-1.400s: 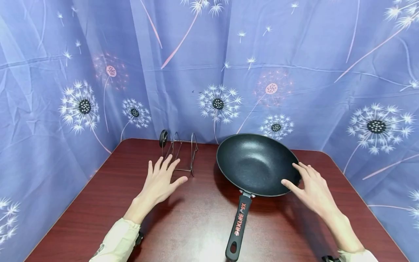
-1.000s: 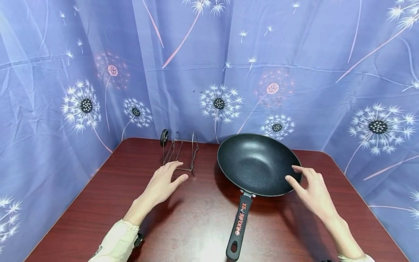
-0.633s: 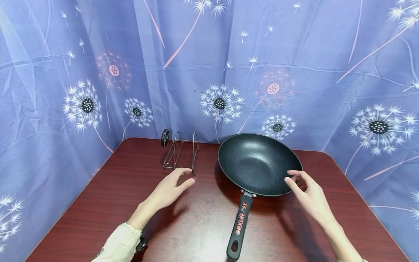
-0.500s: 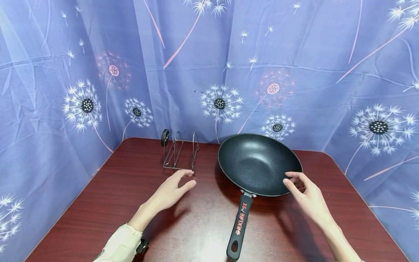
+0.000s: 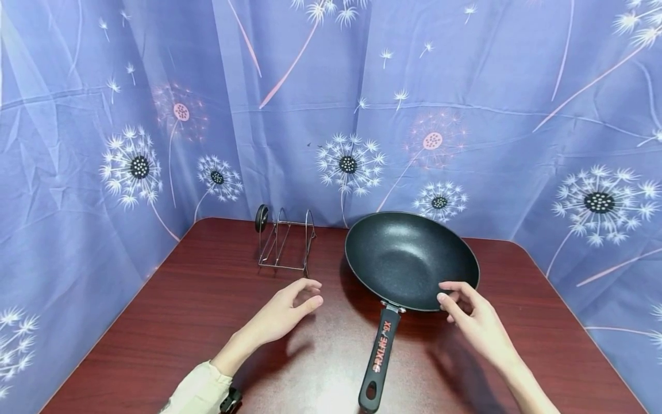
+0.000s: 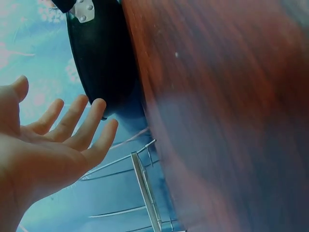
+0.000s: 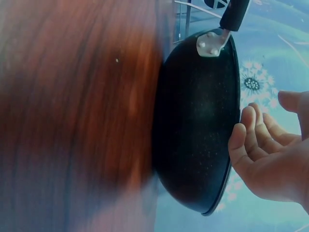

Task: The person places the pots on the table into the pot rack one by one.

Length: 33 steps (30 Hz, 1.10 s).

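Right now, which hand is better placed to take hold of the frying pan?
Probably the right hand: its fingertips sit at the frying pan rim near the handle. The left hand hovers over bare table, apart from the pan.

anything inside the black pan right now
Nothing shows inside the black pan: its dark bowl is bare. The right hand hovers at its near rim. The surface beneath it, on the table, is covered.

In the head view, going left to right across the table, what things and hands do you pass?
Wire rack → left hand → pan handle → right hand. The pan bowl overlaps handle and right hand, so it is left out.
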{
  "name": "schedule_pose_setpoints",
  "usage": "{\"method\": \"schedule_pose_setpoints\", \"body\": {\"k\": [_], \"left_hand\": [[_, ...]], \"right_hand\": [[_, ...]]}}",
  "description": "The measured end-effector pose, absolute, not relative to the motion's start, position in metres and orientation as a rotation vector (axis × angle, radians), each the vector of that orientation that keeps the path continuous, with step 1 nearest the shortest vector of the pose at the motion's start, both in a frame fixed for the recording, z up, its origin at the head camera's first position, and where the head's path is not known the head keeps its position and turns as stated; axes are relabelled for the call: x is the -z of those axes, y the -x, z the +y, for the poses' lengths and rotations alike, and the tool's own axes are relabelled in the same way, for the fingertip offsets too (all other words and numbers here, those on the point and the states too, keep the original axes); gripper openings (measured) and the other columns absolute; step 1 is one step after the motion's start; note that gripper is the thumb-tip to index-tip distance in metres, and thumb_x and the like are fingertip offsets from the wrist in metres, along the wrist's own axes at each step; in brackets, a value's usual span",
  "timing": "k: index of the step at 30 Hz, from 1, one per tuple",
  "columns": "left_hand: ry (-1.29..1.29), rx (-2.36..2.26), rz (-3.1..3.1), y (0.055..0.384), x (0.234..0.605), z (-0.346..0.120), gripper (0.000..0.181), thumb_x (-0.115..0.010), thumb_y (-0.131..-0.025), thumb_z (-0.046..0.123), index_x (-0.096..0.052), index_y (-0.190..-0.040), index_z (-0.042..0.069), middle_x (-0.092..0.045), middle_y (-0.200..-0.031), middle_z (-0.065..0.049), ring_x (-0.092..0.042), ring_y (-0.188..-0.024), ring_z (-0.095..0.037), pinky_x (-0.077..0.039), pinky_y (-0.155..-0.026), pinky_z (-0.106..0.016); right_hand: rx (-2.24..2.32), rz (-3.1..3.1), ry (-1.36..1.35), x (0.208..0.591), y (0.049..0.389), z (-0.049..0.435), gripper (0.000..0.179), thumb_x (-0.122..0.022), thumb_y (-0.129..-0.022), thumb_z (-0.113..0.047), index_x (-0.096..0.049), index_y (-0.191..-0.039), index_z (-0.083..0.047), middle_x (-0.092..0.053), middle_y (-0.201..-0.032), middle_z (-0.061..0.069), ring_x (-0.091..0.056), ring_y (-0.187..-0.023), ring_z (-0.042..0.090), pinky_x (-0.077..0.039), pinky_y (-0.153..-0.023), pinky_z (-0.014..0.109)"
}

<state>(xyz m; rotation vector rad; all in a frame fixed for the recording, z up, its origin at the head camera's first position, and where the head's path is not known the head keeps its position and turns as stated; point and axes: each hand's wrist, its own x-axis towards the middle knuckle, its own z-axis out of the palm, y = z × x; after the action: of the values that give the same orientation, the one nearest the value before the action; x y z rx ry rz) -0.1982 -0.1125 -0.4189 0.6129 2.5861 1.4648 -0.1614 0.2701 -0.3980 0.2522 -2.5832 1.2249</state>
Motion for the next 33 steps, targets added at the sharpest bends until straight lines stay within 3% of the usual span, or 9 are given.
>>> {"method": "schedule_pose_setpoints", "body": {"k": [4,14,21,33], "left_hand": [[-0.606,-1.49,2.553,0.196,0.421,-0.109,0.036,-0.057,-0.1,0.042,-0.057,-0.13,0.023,-0.065,-0.12,0.002,-0.066,-0.108,-0.014,-0.052,-0.095,-0.037],[-0.687,-1.541,2.433,0.187,0.421,-0.096,0.032,-0.057,-0.101,0.036,-0.059,-0.128,0.019,-0.064,-0.119,-0.001,-0.065,-0.108,-0.017,-0.05,-0.096,-0.032],[-0.682,-1.544,2.397,0.18,0.42,-0.088,0.032,-0.057,-0.101,0.038,-0.059,-0.128,0.021,-0.065,-0.12,0.0,-0.065,-0.108,-0.013,-0.05,-0.095,-0.031],[-0.732,-1.626,2.231,0.167,0.42,-0.073,0.031,-0.057,-0.101,0.032,-0.06,-0.127,0.015,-0.067,-0.116,-0.004,-0.067,-0.106,-0.022,-0.051,-0.086,-0.023]], "right_hand": [[-1.241,-2.607,-0.274,0.4,0.159,0.265,0.023,-0.06,-0.1,-0.026,-0.061,-0.121,-0.017,-0.063,-0.084,0.001,-0.061,-0.068,0.015,-0.049,-0.062,0.022],[-1.183,-2.67,-0.271,0.403,0.152,0.258,0.023,-0.058,-0.101,-0.036,-0.059,-0.121,-0.026,-0.062,-0.084,-0.001,-0.062,-0.07,0.015,-0.047,-0.062,0.022],[-1.238,-2.695,-0.276,0.406,0.149,0.251,0.023,-0.058,-0.101,-0.035,-0.059,-0.122,-0.025,-0.065,-0.085,0.002,-0.063,-0.067,0.013,-0.051,-0.063,0.023],[-1.43,-2.72,-0.284,0.408,0.141,0.234,0.032,-0.059,-0.1,-0.034,-0.054,-0.129,-0.022,-0.064,-0.09,0.007,-0.061,-0.067,0.012,-0.052,-0.064,0.025]]}}
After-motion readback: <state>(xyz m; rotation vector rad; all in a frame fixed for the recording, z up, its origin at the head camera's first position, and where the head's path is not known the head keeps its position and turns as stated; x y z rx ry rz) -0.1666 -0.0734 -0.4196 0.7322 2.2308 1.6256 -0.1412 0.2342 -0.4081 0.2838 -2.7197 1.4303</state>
